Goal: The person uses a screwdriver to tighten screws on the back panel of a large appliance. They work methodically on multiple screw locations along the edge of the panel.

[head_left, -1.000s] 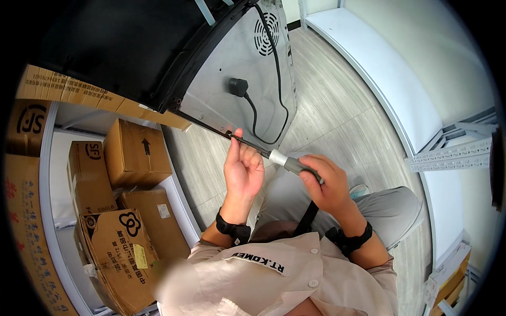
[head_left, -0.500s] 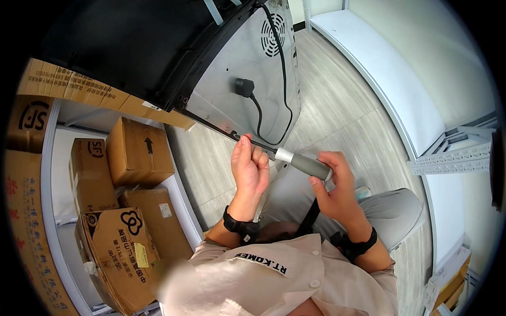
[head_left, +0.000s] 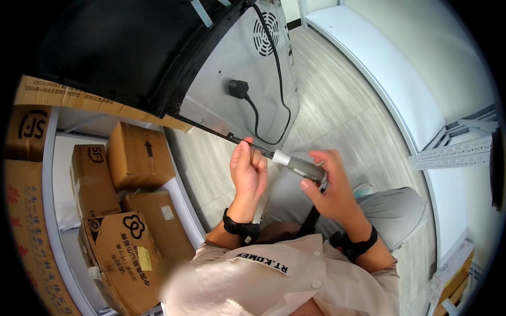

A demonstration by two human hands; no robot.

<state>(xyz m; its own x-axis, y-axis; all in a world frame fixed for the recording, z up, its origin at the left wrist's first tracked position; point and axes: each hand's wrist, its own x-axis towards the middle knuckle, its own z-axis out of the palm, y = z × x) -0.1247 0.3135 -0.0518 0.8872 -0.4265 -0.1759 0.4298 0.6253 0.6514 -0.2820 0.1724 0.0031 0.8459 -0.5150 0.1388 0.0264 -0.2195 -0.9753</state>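
Observation:
A screwdriver [head_left: 301, 167] with a grey handle and a white collar slants across the middle, its dark shaft pointing up-left at the lower edge of a metal-backed appliance [head_left: 211, 100]. My right hand [head_left: 334, 187] is curled round the butt of the handle, thumb on one side and fingers on the other. Beside the shaft, the fingers of my left hand [head_left: 249, 171] are pinched together at the appliance's edge. The shaft's tip lies behind those fingers, and whether a screw sits there I cannot make out.
A black power cord [head_left: 279, 89] with a plug [head_left: 238, 88] hangs across the metal panel. Cardboard boxes [head_left: 139, 158] fill a shelf at the left. White shelving [head_left: 379, 73] curves along the right, above a pale wood-look floor [head_left: 337, 105].
My right hand and the screwdriver handle have shifted slightly left and down, and the grip has turned a little. The appliance appears slightly further left. My left hand stays nearly in place.

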